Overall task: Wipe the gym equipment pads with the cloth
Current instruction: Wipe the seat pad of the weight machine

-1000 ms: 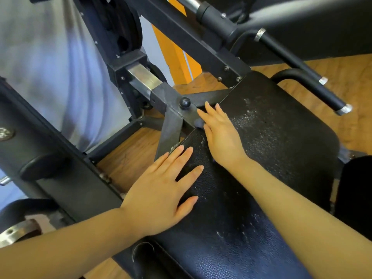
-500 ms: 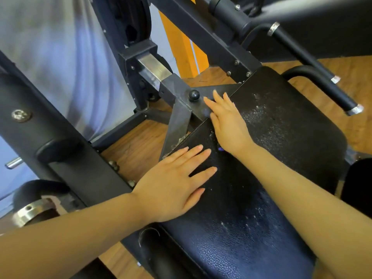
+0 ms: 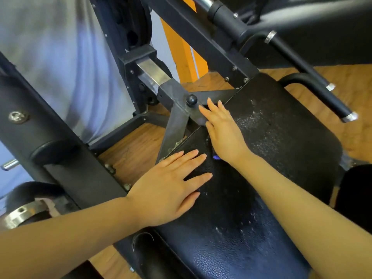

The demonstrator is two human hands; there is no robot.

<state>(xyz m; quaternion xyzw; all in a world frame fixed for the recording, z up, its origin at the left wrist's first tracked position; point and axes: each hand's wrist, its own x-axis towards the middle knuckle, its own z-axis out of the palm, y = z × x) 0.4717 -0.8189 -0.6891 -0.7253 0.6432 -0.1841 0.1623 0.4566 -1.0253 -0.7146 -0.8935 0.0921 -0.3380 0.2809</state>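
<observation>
Both hands lie flat with straight fingers on the black pad (image 3: 271,158), neither grip curled round anything. The right hand (image 3: 225,133) presses down on the cloth (image 3: 216,157), which shows only as a small purple bit under its wrist. The left hand (image 3: 167,190) rests just nearer, at the pad's left edge. White specks dot the pad beside the right hand, whose fingertips reach the metal frame (image 3: 177,109).

We've got both forearms bare all the way up to the frame edge, no sleeves showing, no watch, no rings or bands on either the left hand (image 3: 167,190) or right hand (image 3: 225,133). Nails short and plain.
</observation>
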